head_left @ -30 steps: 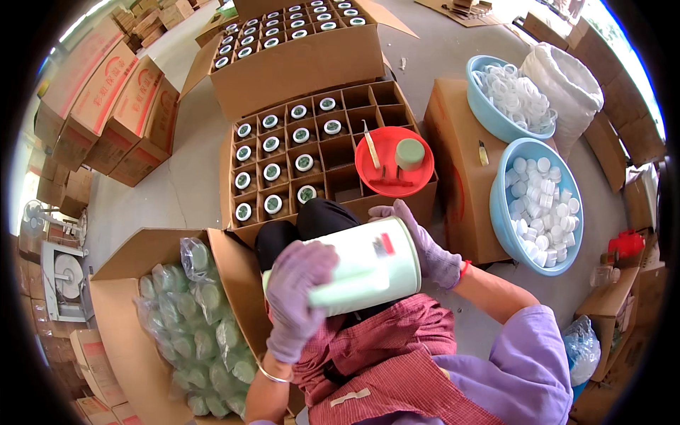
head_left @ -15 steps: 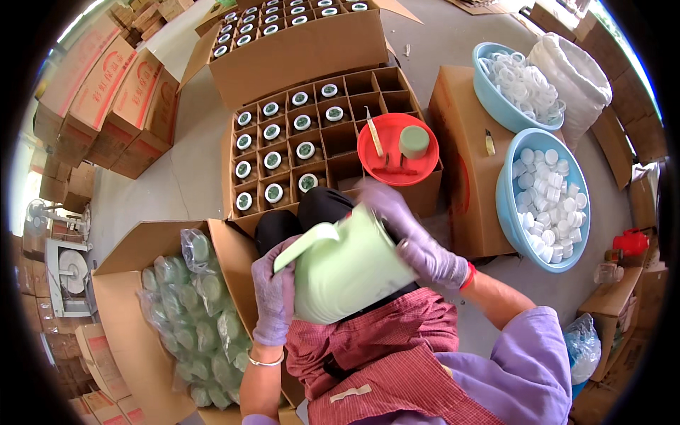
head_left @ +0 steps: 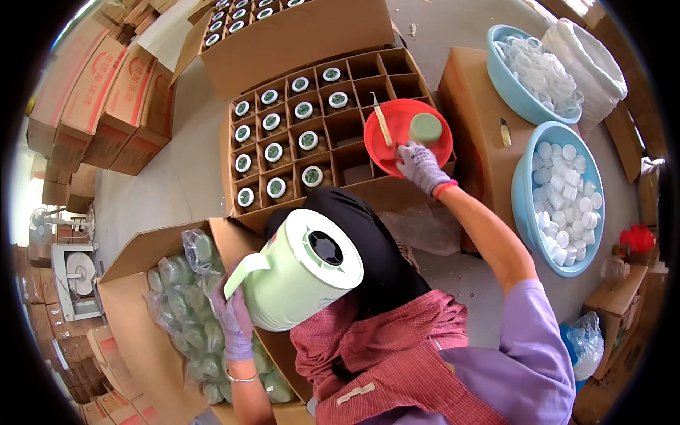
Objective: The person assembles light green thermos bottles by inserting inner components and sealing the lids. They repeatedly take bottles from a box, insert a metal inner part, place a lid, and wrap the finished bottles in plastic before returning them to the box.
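The fingers of the left hand point(head_left: 232, 317) grasp a pale green jug point(head_left: 294, 283) at its handle side. The jug is tilted over the lap, near the middle of the frame; its white end, with a dark round centre, faces upward and right. The right hand point(head_left: 420, 167), above and right of the centre, reaches into a red bowl point(head_left: 398, 117); its fingers are bent, but I cannot tell whether they grasp something. A green cup point(head_left: 426, 129) and a hook tool point(head_left: 383, 124) are also there. The bowl sits on a divided carton point(head_left: 345, 129). At lower left, an open box point(head_left: 124, 304) holds bagged green pieces point(head_left: 185, 304). At right, one blue basin point(head_left: 505, 86) contains white rings point(head_left: 538, 71), another white caps point(head_left: 563, 205).
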A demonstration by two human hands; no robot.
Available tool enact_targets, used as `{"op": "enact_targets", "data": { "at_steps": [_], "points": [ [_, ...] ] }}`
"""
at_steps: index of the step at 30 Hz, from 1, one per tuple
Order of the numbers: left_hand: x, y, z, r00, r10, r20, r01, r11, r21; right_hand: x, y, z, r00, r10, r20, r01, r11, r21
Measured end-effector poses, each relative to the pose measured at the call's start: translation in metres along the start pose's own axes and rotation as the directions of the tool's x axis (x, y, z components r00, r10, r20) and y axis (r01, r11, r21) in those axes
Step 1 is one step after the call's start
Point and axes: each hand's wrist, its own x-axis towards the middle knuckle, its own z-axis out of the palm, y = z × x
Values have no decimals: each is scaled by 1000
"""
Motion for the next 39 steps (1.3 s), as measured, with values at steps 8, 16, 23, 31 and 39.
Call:
{"op": "enact_targets", "data": {
  "at_steps": [8,16,23,31,39],
  "points": [
    [9,-59,-19,992,-123,-22,121,990,-70,21,-1,10,974,84,208,-163,902,401],
    [27,-65,-23,954,191,232,-289,797,531,-73,-125,-136,601,-698,-389,674,180,717],
    [14,-59,-19,958,244,151,-266,953,148,-89,-153,-158,389,-885,-255,852,240,466],
    [-50,23,22,943,294,-152,-301,953,-23,-98,-149,-147,814,-245,526,-348,520,780],
    [-71,17,7,900,-234,367,239,971,34,-45,-101,-111,994,-101,33,50,717,696]
  ]
}}
